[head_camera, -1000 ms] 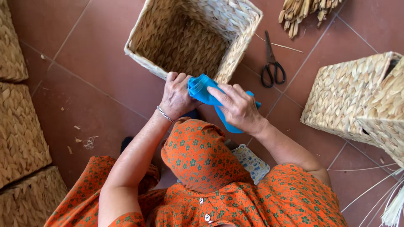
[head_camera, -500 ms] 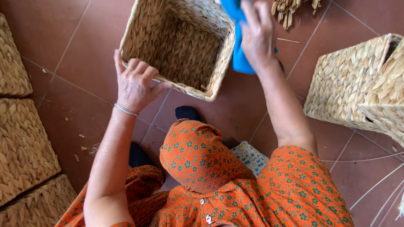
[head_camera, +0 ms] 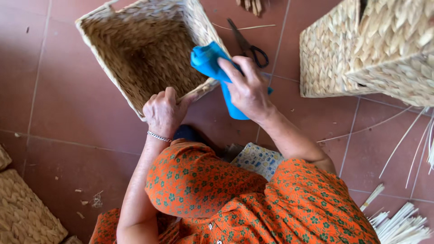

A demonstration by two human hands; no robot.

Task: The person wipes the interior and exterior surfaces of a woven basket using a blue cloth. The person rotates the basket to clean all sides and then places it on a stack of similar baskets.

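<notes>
A square woven straw basket [head_camera: 135,54] lies open on the red tile floor in front of me. My left hand [head_camera: 165,110] grips its near rim, a silver bracelet on the wrist. My right hand [head_camera: 247,88] holds a bright blue cloth [head_camera: 209,61] against the basket's right rim, and part of the cloth hangs down below the hand. My knee in orange flowered fabric [head_camera: 194,180] rises just beneath both hands.
Black scissors [head_camera: 248,43] lie on the tiles just beyond the cloth. Two more woven baskets [head_camera: 370,49] stand at the right. Pale straw strips [head_camera: 402,221] lie at the lower right, woven mats [head_camera: 22,212] at the lower left.
My right hand came back down from the far side with the blue cloth to the basket's right rim. My left hand moved from the basket's left side onto its near rim.
</notes>
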